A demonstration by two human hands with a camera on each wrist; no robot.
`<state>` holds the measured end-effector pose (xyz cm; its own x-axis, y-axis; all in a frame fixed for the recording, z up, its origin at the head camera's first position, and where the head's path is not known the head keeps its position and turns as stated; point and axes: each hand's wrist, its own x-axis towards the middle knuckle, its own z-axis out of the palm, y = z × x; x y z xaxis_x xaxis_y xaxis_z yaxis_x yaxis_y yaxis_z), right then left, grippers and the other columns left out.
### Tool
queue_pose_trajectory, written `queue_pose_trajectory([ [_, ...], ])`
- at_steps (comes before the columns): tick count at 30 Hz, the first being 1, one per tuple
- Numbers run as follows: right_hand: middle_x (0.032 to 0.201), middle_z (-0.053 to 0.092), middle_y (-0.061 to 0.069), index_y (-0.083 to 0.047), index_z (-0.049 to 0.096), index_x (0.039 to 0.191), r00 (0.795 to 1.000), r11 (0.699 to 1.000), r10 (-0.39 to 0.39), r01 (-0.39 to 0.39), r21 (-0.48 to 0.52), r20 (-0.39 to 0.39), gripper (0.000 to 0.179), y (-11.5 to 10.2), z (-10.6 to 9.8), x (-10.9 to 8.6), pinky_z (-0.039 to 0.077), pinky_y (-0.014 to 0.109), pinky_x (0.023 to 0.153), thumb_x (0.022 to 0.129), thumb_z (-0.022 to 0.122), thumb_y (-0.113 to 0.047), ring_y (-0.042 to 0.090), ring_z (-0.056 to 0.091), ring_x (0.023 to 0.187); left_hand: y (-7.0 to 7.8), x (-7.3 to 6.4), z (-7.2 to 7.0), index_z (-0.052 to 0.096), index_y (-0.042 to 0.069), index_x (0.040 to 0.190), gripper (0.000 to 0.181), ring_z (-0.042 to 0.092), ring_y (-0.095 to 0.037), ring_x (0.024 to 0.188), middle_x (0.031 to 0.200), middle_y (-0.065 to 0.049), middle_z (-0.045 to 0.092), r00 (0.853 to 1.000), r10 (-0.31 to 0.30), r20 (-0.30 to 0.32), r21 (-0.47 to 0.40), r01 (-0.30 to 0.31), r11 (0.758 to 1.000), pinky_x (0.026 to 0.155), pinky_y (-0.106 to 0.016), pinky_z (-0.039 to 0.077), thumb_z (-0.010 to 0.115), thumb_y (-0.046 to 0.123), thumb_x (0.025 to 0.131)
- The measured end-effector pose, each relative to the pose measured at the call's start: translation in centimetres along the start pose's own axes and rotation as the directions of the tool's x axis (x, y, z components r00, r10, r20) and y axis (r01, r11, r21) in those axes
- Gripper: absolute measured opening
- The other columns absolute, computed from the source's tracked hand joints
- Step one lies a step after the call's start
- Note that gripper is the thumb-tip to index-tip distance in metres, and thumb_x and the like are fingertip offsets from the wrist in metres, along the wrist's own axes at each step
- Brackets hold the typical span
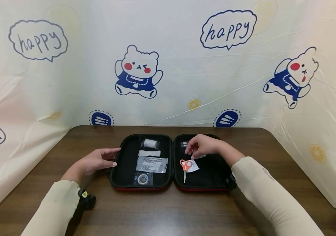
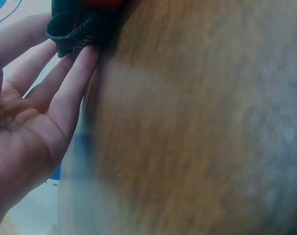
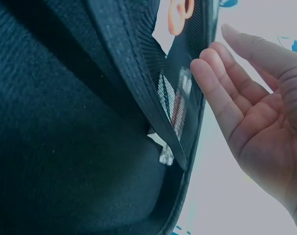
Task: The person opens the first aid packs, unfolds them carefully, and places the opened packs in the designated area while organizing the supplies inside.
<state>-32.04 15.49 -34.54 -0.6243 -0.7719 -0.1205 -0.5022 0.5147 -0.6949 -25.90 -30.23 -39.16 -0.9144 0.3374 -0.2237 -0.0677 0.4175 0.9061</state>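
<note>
A black zip case (image 1: 123, 177) with a red outer edge lies spread flat on the table. My left hand (image 1: 98, 160) touches its left rim, fingers mostly straight; the left wrist view has the fingertips at the black edge (image 2: 84, 29). Over the right half hovers my right hand (image 1: 206, 146), fingers loosely bent, nothing between them. Just below its fingertips are orange-handled scissors (image 1: 185, 168) and a white packet (image 1: 194, 166). The right wrist view shows a black strap (image 3: 133, 78) and a clear wrapped item (image 3: 180, 107) beside it.
In the left half are a bagged white roll (image 1: 150, 143), a white strip (image 1: 149, 153), a silvery printed packet (image 1: 151, 164) and a bagged ring-shaped roll (image 1: 142, 179). Behind the brown table (image 1: 171, 213) hangs a printed curtain (image 1: 179, 72).
</note>
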Motion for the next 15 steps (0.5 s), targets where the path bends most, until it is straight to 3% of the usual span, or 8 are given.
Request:
queue_pose_trajectory([
  [11, 0.097, 0.067, 0.011, -0.003, 0.071, 0.105, 0.987, 0.997, 0.071, -0.072, 0.007, 0.142, 0.028, -0.2, 1.2, 1.8, 0.056, 0.029, 0.073, 0.079, 0.076, 0.006, 0.018, 0.064, 0.082, 0.0, 0.1, -0.1, 0.035, 0.006, 0.151, 0.076, 0.029, -0.047, 0.138, 0.152, -0.028, 0.029, 1.000, 0.005, 0.010, -0.005, -0.005, 1.000, 0.099, -0.043, 0.047, 0.075, 0.014, 0.086],
  [15, 0.096, 0.066, 0.011, -0.002, 0.070, 0.108, 0.980, 0.998, 0.065, -0.063, -0.021, 0.188, 0.035, -0.4, 1.4, 2.2, 0.055, 0.027, 0.073, 0.075, 0.078, 0.008, 0.017, 0.063, 0.082, 0.1, 0.1, -0.1, 0.035, 0.006, 0.151, 0.076, 0.030, -0.047, 0.138, 0.152, -0.028, 0.030, 1.000, 0.008, 0.009, -0.002, -0.008, 1.000, 0.098, -0.042, 0.047, 0.075, 0.014, 0.086],
])
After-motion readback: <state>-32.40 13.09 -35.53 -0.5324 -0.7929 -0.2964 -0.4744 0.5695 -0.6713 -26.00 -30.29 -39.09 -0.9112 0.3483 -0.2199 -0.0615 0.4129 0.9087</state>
